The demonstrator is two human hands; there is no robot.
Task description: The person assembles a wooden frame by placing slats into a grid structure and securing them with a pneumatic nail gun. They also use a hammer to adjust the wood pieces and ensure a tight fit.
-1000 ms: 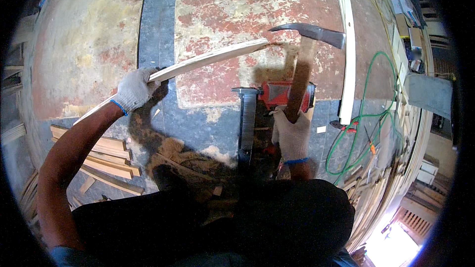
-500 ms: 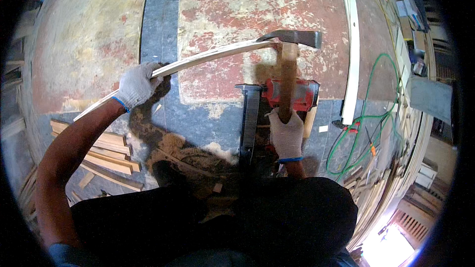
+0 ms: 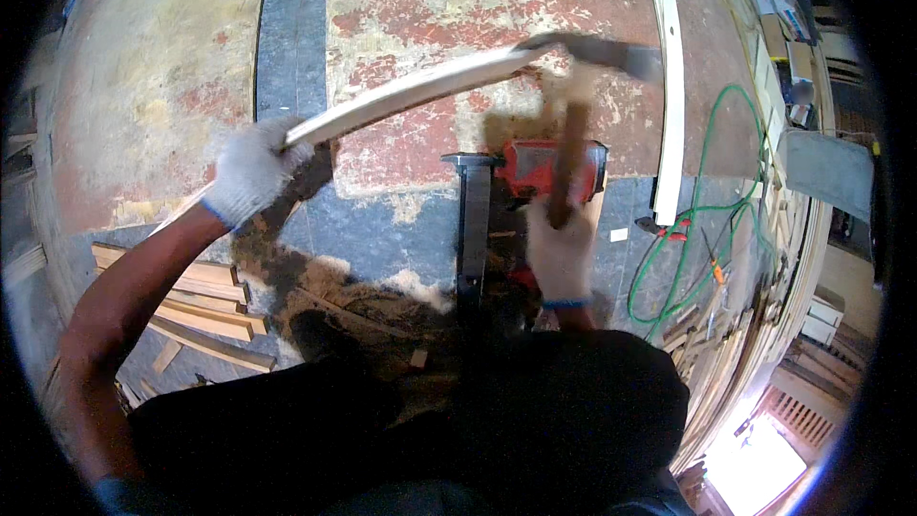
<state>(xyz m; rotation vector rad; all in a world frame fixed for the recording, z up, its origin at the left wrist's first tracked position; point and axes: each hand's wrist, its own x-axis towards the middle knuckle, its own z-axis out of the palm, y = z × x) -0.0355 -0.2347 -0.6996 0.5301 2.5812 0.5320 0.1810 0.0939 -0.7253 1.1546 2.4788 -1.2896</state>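
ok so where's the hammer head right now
In the head view, the hammer head is upper right of centre, at the far end of the pale wooden strip, above the red tool.

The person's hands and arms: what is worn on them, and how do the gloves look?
Both hands wear white knitted work gloves with a thin blue band at the cuff: the left hand and the right hand. The left forearm is bare, with no sleeve showing. The right forearm is mostly hidden behind dark clothing.

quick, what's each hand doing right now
Left hand: closed around the long pale wood strip.
Right hand: closed around the wooden handle of the hammer, blurred in this frame.
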